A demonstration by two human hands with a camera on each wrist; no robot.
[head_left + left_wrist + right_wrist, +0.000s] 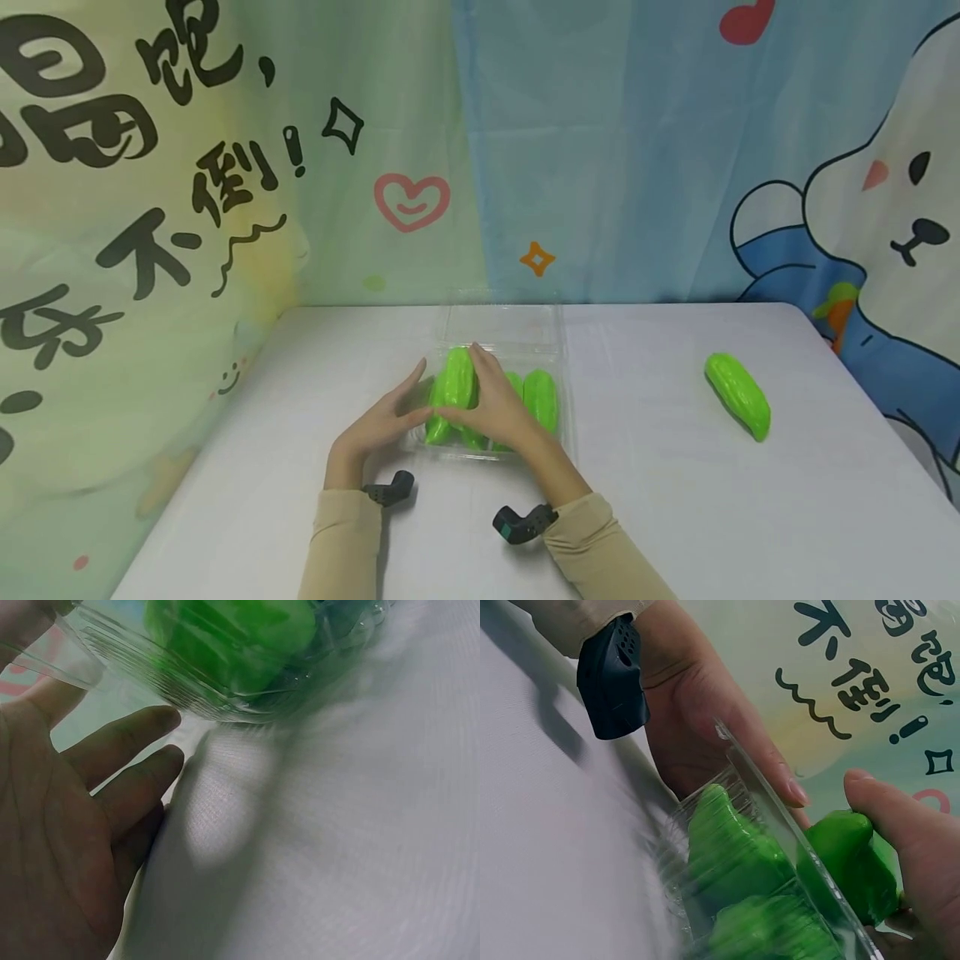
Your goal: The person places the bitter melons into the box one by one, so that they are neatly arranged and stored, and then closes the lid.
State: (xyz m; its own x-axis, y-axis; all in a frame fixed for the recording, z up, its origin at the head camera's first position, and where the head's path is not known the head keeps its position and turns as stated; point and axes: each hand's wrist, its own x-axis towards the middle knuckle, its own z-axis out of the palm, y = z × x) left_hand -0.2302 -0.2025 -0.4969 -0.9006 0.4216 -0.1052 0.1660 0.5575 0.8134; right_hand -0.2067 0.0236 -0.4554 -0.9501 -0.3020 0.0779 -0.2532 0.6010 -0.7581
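Now right hand (501, 400) is gripping a green toy gourd (457, 377) at frame centre, over the clear plastic tray (504, 321); flat-fingered left hand (382, 421) is bracing it. Light tray risks sliding or tipping.

Left hand (382, 421) flat, right hand (491, 400) curled.

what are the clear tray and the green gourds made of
The clear tray looks like thin, glossy, see-through plastic: its ribbed walls catch highlights and the greens show through. The green gourds, like the one the right hand holds, seem to be moulded plastic or rubber: uniform bright green with a smooth sheen. Which of the two cannot be told.
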